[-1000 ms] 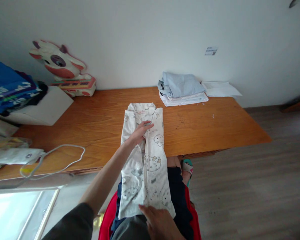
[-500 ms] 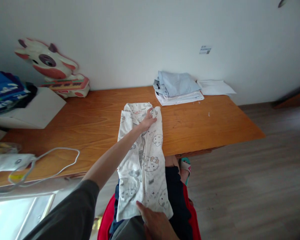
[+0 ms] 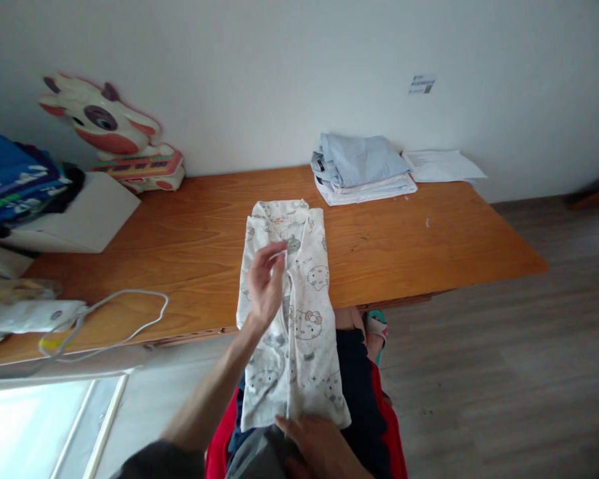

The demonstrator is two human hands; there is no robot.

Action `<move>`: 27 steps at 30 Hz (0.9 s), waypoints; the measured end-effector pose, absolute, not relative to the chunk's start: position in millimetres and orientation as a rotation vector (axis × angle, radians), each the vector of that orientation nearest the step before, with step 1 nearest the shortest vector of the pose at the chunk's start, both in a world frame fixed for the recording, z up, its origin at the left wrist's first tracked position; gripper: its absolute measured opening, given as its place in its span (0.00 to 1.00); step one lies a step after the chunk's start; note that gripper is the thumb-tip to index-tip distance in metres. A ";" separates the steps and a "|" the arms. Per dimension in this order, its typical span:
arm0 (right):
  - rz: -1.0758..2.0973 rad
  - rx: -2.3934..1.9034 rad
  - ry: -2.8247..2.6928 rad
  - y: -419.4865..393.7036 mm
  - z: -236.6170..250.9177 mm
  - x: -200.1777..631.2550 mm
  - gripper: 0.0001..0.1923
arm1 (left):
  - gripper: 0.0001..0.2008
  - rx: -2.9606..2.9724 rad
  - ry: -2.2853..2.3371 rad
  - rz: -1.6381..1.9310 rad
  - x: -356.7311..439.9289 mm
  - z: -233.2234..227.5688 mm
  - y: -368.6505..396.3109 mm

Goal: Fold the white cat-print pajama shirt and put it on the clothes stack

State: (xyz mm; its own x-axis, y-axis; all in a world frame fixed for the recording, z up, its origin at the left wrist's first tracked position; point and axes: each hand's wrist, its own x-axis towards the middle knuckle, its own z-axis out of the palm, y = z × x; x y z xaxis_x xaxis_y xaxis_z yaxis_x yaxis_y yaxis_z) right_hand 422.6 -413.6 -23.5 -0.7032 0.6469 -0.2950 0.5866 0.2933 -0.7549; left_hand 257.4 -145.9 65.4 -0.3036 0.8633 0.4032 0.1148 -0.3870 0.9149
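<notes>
A white garment with a cartoon cat print [image 3: 299, 299] lies folded lengthwise, its top on the wooden table [image 3: 190, 239] and its lower part hanging over the edge onto my lap. My left hand [image 3: 265, 287] hovers over the garment's middle left with fingers apart, holding nothing. At the bottom of the view my right hand [image 3: 319, 449] presses down on the garment's lower hem against my lap.
A stack of folded light blue and white clothes [image 3: 362, 169] and a sheet of paper [image 3: 442, 165] lie at the table's back right. A cow-shaped toy [image 3: 112, 140], a white box [image 3: 77, 213], blue fabric [image 3: 10, 176] and a white cable [image 3: 110, 319] are on the left.
My left hand drew back from the garment's collar area toward me and lifted off the cloth. My right hand stayed on the hem.
</notes>
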 end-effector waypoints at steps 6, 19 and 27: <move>1.155 -1.665 -1.686 -378.8 -33.8 470.9 0.20 | 0.11 0.774 1.904 1.829 205.7 -43.3 -335.0; 1.219 -1.647 -1.471 -318.4 -51.4 477.6 0.16 | 0.23 0.742 1.546 0.970 150.7 -70.6 -379.2; 1.478 -1.561 -1.397 -322.7 -42.5 479.8 0.24 | 0.30 0.737 1.598 0.914 153.7 -68.9 -391.8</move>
